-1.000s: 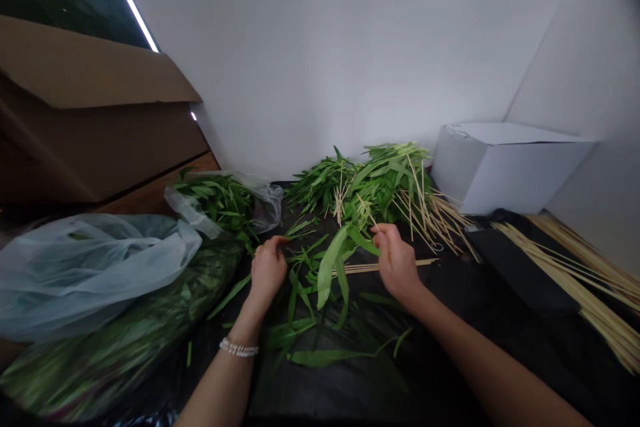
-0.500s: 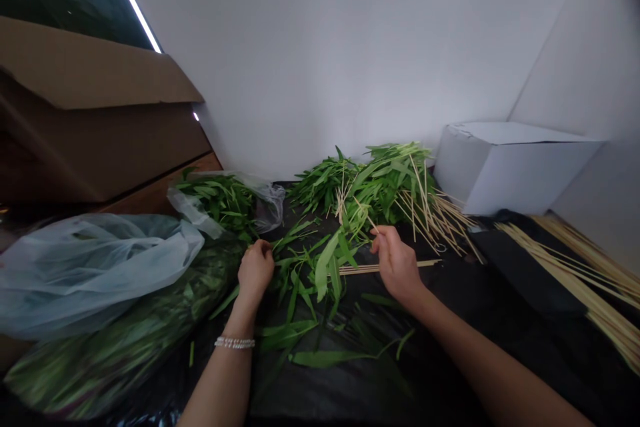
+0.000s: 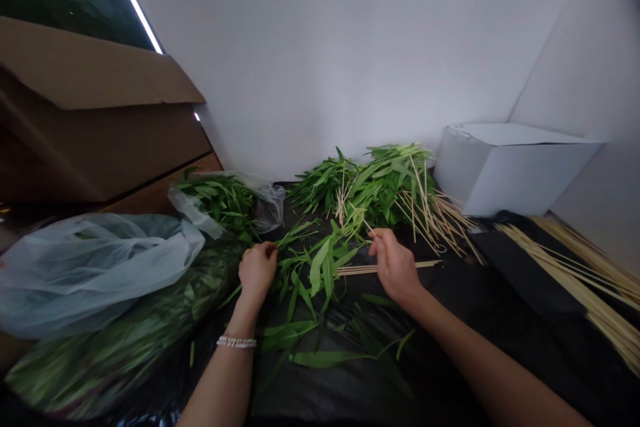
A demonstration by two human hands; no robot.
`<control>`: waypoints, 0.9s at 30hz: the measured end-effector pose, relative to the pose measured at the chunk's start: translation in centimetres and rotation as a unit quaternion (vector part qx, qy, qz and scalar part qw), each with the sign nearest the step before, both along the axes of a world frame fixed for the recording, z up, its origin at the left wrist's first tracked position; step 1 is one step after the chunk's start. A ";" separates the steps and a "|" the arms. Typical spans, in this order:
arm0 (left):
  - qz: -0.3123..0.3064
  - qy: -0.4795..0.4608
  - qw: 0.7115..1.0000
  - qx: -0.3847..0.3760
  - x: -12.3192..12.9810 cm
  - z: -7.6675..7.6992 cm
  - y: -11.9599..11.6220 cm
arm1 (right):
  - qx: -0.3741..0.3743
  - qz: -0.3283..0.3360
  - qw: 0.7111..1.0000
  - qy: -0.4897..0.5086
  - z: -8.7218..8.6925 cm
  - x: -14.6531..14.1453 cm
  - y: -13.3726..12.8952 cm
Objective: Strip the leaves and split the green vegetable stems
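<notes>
My right hand (image 3: pixel 397 263) is closed in a pinch on a thin bamboo skewer (image 3: pixel 369 227). Light green leaves of water spinach (image 3: pixel 320 267) hang at the skewer's far end; whether they are threaded on it I cannot tell. Left of these leaves, my left hand (image 3: pixel 257 270) has its fingers pressed together, hiding what is between them. A narrow leaf sticks out behind that hand. Loose cut leaves (image 3: pixel 330 359) lie in front on the black plastic sheet (image 3: pixel 360 393). Several skewers (image 3: pixel 357 270) lie beneath and left of my right hand.
Behind are heaped greens (image 3: pixel 385 180) with a fan of skewers (image 3: pixel 450 223). A white box (image 3: pixel 515 167) stands back right, near long bamboo sticks (image 3: pixel 575 273). At left are bagged greens (image 3: pixel 150 327), a clear plastic bag (image 3: pixel 100 267) and a cardboard box (image 3: pixel 100 133).
The leaves by the skewer have shifted slightly left and up. My left hand has moved a little to the right; my right hand has barely moved.
</notes>
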State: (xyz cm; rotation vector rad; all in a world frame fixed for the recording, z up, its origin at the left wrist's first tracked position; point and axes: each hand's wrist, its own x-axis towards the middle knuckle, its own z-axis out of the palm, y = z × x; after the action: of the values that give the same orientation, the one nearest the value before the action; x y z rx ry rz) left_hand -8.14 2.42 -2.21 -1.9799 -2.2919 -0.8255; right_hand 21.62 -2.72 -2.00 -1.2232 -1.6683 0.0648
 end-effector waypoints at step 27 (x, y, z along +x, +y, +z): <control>-0.200 -0.664 0.710 -0.119 5.2 2.2 -1.9 | -0.053 0.075 0.959 -0.270 -1.1 -1.2 -0.3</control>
State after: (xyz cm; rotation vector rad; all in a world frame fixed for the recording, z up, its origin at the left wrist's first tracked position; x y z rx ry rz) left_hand -2.93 0.51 -0.04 -2.3648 -2.3918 -2.9253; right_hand 20.39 -3.01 -3.09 -1.2618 -2.2558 -0.0981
